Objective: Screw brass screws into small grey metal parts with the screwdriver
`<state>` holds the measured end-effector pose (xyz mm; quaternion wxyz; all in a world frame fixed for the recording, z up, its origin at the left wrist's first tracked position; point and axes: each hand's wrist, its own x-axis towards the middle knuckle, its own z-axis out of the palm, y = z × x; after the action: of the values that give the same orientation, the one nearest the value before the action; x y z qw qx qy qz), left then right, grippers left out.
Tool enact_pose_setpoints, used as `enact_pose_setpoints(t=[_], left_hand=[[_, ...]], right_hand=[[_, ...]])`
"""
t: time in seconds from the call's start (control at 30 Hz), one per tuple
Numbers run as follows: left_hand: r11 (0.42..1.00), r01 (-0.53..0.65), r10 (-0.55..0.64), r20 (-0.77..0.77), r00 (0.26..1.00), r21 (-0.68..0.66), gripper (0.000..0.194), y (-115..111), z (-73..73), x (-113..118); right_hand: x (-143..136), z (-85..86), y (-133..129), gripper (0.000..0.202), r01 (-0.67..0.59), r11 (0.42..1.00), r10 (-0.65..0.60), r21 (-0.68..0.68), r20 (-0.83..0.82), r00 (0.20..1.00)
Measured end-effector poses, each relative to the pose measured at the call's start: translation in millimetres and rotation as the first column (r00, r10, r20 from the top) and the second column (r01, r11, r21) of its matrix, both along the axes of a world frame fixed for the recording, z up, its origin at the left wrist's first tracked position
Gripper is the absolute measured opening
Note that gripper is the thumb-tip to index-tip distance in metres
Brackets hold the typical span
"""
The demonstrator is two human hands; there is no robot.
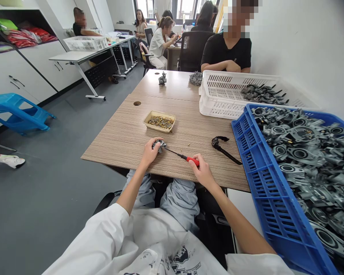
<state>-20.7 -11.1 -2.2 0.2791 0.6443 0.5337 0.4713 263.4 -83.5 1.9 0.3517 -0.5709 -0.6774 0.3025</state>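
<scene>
The left hand is clamping a small metal part at the table's near edge; the right hand, apart from it, is gripping a red-handled screwdriver; this piece is seemingly being worked on, not finished; loose brass-coloured pieces are lying to the right, and many similar parts are filling the blue crate, done or waiting I cannot tell; the screwdriver is pointing left and slightly far, its long axis running from near right to far left; fingers are hiding the small part's axis.

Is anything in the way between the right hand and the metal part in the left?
Only the screwdriver that the right hand holds, pointing toward the metal part; nothing else visible stands between them.
</scene>
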Motion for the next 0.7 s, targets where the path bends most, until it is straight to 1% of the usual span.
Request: enact_pose_setpoints(t=[0.43, 0.7], left_hand=[[1.000, -0.003, 0.003, 0.005, 1.000, -0.007, 0.032, -2.7, 5.6, 1.7], [1.000, -0.007, 0.007, 0.012, 1.000, -0.002, 0.032, -1.3, 2.3, 1.0]], right_hand=[[-0.1, -0.6, 0.8, 0.028, 0.002, 1.000, -0.002, 0.011, 0.015, 1.000], [-0.3, -0.6, 0.7, 0.028, 0.000, 1.000, 0.000, 0.004, 0.003, 1.000]])
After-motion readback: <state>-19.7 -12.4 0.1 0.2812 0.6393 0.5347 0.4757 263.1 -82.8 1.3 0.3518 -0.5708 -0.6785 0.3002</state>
